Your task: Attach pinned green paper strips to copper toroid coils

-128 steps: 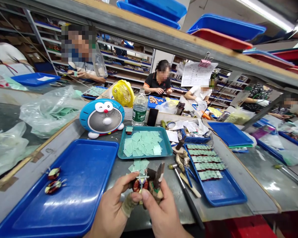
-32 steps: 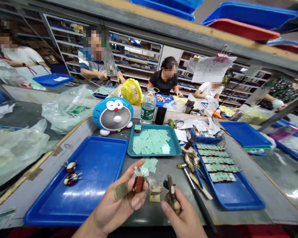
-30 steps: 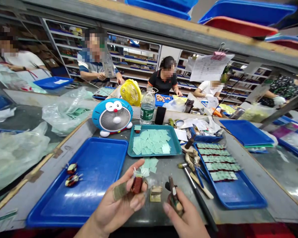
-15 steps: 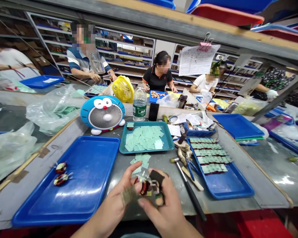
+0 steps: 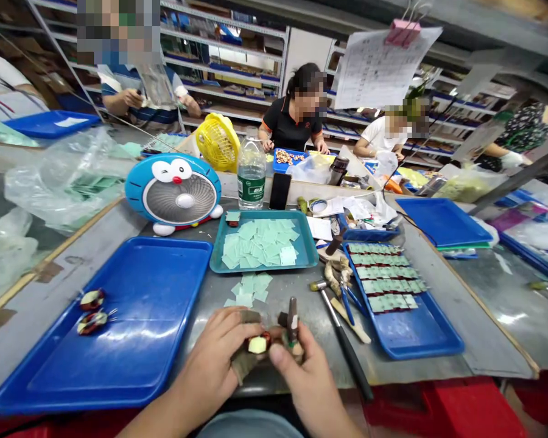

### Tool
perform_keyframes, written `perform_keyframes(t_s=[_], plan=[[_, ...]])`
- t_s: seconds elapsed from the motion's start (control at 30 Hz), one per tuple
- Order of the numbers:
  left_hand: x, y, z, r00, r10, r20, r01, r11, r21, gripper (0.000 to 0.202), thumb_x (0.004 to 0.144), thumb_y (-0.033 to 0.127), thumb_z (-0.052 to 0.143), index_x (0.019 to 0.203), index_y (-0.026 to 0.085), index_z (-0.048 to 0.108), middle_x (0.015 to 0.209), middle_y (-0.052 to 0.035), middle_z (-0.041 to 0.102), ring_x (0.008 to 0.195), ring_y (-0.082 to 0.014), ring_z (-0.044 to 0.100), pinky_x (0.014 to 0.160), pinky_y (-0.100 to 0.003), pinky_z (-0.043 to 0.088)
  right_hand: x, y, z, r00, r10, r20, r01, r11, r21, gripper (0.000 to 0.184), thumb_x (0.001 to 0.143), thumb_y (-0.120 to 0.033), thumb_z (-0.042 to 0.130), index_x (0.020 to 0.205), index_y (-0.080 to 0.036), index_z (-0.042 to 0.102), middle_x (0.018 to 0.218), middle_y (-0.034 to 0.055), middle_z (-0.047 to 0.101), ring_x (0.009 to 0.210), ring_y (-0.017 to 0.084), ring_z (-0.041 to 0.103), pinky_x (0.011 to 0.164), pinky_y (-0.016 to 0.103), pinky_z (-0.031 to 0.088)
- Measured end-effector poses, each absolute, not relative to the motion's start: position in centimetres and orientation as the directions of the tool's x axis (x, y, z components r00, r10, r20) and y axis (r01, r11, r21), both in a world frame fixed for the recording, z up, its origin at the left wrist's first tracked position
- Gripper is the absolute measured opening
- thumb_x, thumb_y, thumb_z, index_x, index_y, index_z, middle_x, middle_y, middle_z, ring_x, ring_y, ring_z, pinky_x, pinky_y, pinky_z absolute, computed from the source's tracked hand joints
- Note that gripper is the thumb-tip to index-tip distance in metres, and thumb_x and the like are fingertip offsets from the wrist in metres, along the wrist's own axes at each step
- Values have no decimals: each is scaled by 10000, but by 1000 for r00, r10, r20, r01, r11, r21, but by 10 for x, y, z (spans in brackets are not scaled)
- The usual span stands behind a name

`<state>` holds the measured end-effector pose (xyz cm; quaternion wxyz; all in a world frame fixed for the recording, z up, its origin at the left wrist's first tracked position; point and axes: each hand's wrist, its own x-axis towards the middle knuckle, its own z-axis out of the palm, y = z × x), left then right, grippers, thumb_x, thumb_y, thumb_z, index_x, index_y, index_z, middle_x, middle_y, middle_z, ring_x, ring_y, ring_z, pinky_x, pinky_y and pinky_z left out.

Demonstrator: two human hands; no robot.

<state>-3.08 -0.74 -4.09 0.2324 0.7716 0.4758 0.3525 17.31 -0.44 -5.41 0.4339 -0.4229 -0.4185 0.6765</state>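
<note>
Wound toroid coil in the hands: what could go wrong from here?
The narrow dark tool in the right hand is very close to the red-wound toroid coil in the left hand. A slip could probably nick the windings or the wrapped left finger. Loose pale green squares nearby could get knocked about.

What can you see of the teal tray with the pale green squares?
The shallow teal plastic tray has a raised rim and rests on the grey metal workbench. Overlapping pale green paper squares lie loosely inside it, and a small dark part topped with a green square sits in its back left corner.
</note>
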Motion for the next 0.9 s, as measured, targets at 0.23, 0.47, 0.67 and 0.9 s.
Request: perform_keyframes(t_s=[0.23,0.47,0.67,0.9], plan=[[-15,19,-67,297,949,106,574,-266,775,197,962,383,671,1049,209,700,915,-67,704,876,-249,643,810,-378,475,265,6,-80,55,995,-85,560,-101,-822,365,980,-566,590,985,-202,598,868,50,658,797,224,626,723,332,492],[-19,21,-83,323,946,41,531,-217,819,204,966,379,667,1111,239,698,952,-49,723,906,-227,666,822,-345,506,297,13,-96,-205,972,118,920,233,-316,156,1048,-306,452,1140,-203,527,1085,155,608,902,321,543,809,506,483],[-29,13,-100,299,954,26,564,-198,802,508,871,413,784,1328,300,595,1205,-78,707,1137,-295,650,1002,-428,490,253,5,-83,-280,958,58,738,254,-625,109,1022,-248,507,1131,-237,516,1125,120,601,999,265,608,842,386,526],[-27,15,-110,320,938,134,461,-277,843,378,918,223,714,1269,296,594,1007,-30,697,946,-234,647,858,-360,486,196,31,-78,-598,767,233,572,612,-547,348,781,-75,492,1096,-211,548,1190,95,655,959,274,603,917,442,499]])
